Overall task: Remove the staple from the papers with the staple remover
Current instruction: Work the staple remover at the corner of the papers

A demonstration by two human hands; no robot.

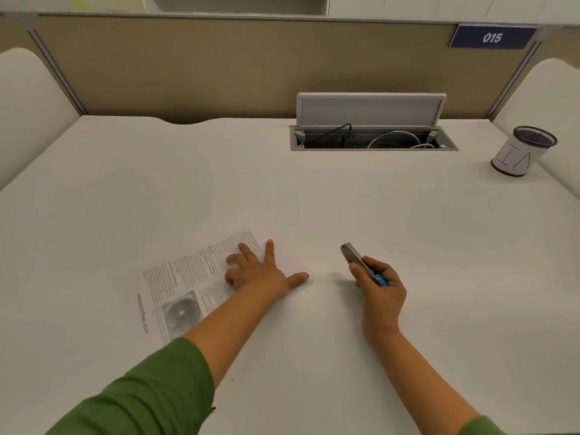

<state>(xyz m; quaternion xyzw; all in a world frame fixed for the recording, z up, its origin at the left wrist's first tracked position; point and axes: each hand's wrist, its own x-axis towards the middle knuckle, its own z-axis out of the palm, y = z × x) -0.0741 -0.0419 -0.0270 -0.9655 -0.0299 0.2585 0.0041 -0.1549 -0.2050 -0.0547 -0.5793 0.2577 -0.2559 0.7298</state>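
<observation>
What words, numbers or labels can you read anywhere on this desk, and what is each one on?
"015": white digits on the blue sign on the partition.
"meboostfree" or similar: sideways heading along the edge of the papers, blurred, so the reading is uncertain.
Body text on the papers: too small to read.
Hand-drawn marks on the paper wrap of the mesh cup: not clearly letters.
Staple remover: no readable text.

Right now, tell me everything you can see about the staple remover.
The staple remover is a slim tool with a shiny, metal-looking body and a bright blue part at its near end, mostly hidden in the palm. The right hand grips it, fingers curled round its lower half, thumb along its side. Its metal end points up and away to the left, tilted above the desk. It sits right of the papers, apart from them. Its tip's shape is unclear.
</observation>
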